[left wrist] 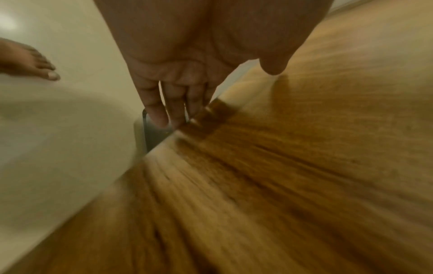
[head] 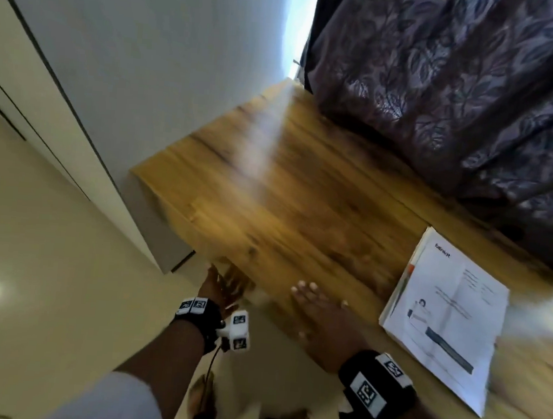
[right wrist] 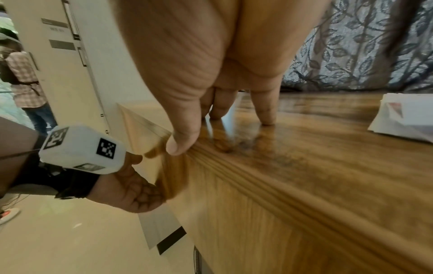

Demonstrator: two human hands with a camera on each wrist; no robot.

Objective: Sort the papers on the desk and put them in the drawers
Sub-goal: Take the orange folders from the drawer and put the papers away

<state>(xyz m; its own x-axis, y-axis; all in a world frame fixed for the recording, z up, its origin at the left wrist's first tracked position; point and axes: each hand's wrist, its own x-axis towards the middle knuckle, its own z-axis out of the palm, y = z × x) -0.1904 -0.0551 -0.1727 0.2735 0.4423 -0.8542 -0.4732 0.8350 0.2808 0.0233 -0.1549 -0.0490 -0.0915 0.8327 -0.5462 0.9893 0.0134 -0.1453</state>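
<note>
A stack of white printed papers (head: 441,321) lies on the right part of the wooden desk (head: 287,183); the same papers (right wrist: 405,118) show at the right edge of the right wrist view. My right hand (head: 319,315) rests flat on the desk top near its front edge, left of the stack. Its straight fingertips (right wrist: 264,115) touch the wood and the thumb lies on the edge. My left hand (head: 222,287) is lower, in front of the desk's front face near the left corner. The left hand (left wrist: 168,111) has straight fingers and holds nothing. The picture is blurred.
A dark leaf-patterned curtain (head: 459,91) hangs over the back of the desk. A white wall (head: 131,65) borders its left end. Cream floor tiles (head: 32,272) lie left, with my bare feet (head: 200,398) below. Another person (right wrist: 25,83) stands far off left.
</note>
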